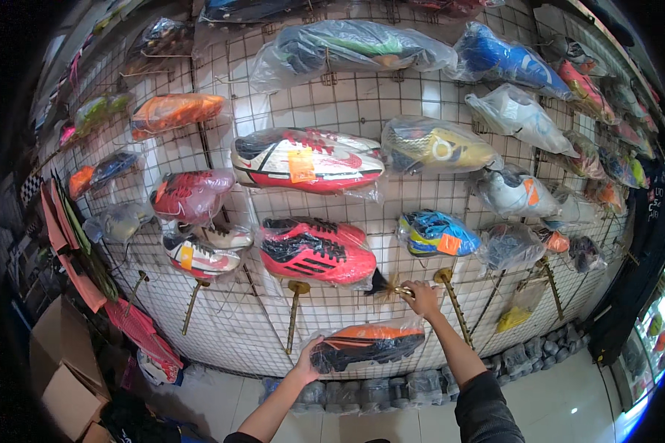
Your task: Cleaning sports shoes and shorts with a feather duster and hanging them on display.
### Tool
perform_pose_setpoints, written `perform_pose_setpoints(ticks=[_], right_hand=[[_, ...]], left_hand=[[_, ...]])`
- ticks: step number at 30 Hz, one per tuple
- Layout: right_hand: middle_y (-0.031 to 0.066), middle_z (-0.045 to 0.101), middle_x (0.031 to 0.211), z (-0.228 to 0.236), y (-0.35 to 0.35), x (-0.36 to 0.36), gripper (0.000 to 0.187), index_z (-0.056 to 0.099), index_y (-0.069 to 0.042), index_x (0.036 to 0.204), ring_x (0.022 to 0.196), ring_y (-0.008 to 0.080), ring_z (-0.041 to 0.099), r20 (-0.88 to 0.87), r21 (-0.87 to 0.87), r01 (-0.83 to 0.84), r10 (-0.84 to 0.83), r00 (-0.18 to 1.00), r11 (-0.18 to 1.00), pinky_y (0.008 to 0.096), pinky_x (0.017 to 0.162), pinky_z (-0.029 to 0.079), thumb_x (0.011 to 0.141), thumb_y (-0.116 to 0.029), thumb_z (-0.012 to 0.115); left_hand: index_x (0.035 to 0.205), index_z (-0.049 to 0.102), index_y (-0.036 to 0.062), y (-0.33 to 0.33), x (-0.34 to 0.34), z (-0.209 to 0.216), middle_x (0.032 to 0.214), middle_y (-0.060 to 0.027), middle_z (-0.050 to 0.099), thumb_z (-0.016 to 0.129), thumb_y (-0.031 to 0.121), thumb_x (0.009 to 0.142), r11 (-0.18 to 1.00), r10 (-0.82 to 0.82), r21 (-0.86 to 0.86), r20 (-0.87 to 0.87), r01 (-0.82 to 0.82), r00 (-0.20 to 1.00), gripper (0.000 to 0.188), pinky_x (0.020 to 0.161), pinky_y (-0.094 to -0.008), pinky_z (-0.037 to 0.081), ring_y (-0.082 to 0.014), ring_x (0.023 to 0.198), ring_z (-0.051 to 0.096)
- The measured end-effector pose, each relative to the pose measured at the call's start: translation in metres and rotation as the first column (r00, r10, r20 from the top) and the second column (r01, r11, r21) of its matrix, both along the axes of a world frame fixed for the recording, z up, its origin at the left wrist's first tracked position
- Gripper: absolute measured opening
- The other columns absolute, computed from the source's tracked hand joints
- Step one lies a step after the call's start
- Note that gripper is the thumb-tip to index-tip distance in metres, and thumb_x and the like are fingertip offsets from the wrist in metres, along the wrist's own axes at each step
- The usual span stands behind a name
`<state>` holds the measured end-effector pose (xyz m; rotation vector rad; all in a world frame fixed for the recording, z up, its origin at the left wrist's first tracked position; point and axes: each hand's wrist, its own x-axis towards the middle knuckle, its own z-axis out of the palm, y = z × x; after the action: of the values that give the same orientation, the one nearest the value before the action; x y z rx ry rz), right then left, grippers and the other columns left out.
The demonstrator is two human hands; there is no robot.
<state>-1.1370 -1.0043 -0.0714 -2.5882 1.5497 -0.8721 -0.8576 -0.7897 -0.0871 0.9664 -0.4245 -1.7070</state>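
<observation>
My left hand (306, 360) is closed on the heel end of an orange and black football boot (368, 345) wrapped in clear plastic. The boot is held level in front of the wire grid, sole downward. Up and to the right of it, my right hand (421, 298) grips the handle of a small brush (388, 288) with dark bristles pointing left. The brush tip is close to the toe of a bagged red and black boot (314, 251) on the grid; whether it touches cannot be made out. Above the brush hangs a bagged blue and yellow boot (440, 233).
A wire grid wall (391, 214) carries several rows of bagged shoes, including a white and red pair (310, 161). Metal display arms (294, 314) jut out below. Bagged dumbbells (373, 393) line the floor at the wall's foot. Cardboard boxes (70, 399) stand at the left.
</observation>
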Motion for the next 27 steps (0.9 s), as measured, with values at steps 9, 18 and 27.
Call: perform_pose_setpoints(ticks=[9,18,27], right_hand=[[-0.0003,0.058,0.096,-0.013,-0.021,0.027,0.031,0.062,-0.026,0.101,0.099,0.0243,0.051,-0.129,0.075,0.062,-0.052,0.99,0.995,0.0586,0.082,0.033,0.072,-0.039,0.066],[0.0054,0.064,0.087,0.0,0.01,-0.003,0.026,0.068,-0.01,0.088,0.085,0.0195,0.055,0.377,-0.111,0.146,-0.094,0.921,0.983,0.0472,0.079,0.038,0.087,-0.031,0.054],[0.0085,0.058,0.086,0.013,0.089,-0.119,0.059,0.054,-0.002,0.109,0.062,0.0186,0.058,0.857,0.502,-0.536,-0.307,0.413,0.679,0.0281,0.045,0.043,0.091,-0.055,0.033]], left_hand=[[0.097,0.061,0.007,-0.023,0.02,-0.002,0.085,-0.0099,0.064,0.054,0.044,0.081,0.999,-0.022,-0.034,-0.082,0.019,0.996,0.041,0.053,-0.0434,0.047,-0.026,0.075,0.061],[0.096,0.061,0.0085,-0.031,0.007,-0.012,0.086,-0.0088,0.065,0.051,0.043,0.083,0.999,0.035,-0.033,-0.103,-0.039,0.994,0.038,0.054,-0.041,0.048,-0.0241,0.074,0.061],[0.104,0.058,0.0106,-0.021,-0.074,0.021,0.093,-0.0062,0.064,0.056,0.046,0.08,0.991,-0.004,-0.135,-0.037,-0.001,0.999,0.043,0.065,-0.04,0.05,-0.0214,0.085,0.061]])
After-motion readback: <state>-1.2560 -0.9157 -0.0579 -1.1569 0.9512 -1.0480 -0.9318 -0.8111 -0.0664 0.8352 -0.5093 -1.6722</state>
